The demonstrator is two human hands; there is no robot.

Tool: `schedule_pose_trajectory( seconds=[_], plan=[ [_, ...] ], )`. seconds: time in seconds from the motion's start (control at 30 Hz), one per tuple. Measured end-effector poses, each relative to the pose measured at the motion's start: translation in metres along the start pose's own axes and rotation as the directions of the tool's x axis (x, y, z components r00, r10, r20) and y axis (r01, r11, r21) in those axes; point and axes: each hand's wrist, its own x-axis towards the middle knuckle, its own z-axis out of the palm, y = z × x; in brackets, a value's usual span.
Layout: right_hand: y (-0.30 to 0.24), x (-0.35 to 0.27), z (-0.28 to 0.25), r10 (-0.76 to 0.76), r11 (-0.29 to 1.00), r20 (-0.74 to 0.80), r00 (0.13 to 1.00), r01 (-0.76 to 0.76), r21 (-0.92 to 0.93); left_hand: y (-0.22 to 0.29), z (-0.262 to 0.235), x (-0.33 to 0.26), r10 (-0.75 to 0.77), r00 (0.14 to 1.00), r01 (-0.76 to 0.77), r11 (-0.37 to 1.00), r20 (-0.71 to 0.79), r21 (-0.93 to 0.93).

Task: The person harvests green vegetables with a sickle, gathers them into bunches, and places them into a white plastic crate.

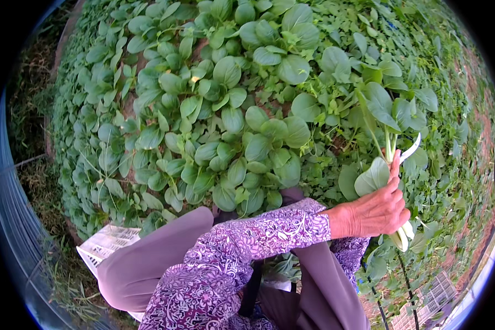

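My left hand (373,212) is closed round the stalks of a bunch of bok choy (388,144) on the right side. Its round dark leaves fan out above the fingers, and the pale stem ends poke out below. One broad leaf hangs over the thumb side of the hand. Just past the fingertips a short, curved, pale blade (411,149) juts out; its handle is hidden. Behind my left wrist the patterned right sleeve (350,254) shows, but my right hand is covered, so what it holds cannot be made out.
Growing bok choy (258,147) fills the ground ahead, with low weeds (335,129) among it. A white plastic crate (107,242) stands by my left knee; another pale crate (429,300) lies at lower right beside dark hoses (406,280). Blue netting (22,220) edges the left.
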Motion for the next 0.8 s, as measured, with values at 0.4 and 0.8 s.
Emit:
schedule_pose_trajectory(
  seconds=[0.4, 0.8],
  plan=[
    [-0.026, -0.022, -0.025, -0.165, 0.890, 0.092, 0.982, 0.188, -0.414, -0.016, 0.008, -0.002, -0.027, 0.999, 0.028, 1.000, -0.035, 0.011],
    [-0.089, 0.023, 0.128, -0.087, 0.579, 0.241, 0.966, 0.246, -0.777, -0.141, -0.020, 0.055, -0.244, 0.602, 0.716, 0.587, 0.760, -0.378]
  ],
)
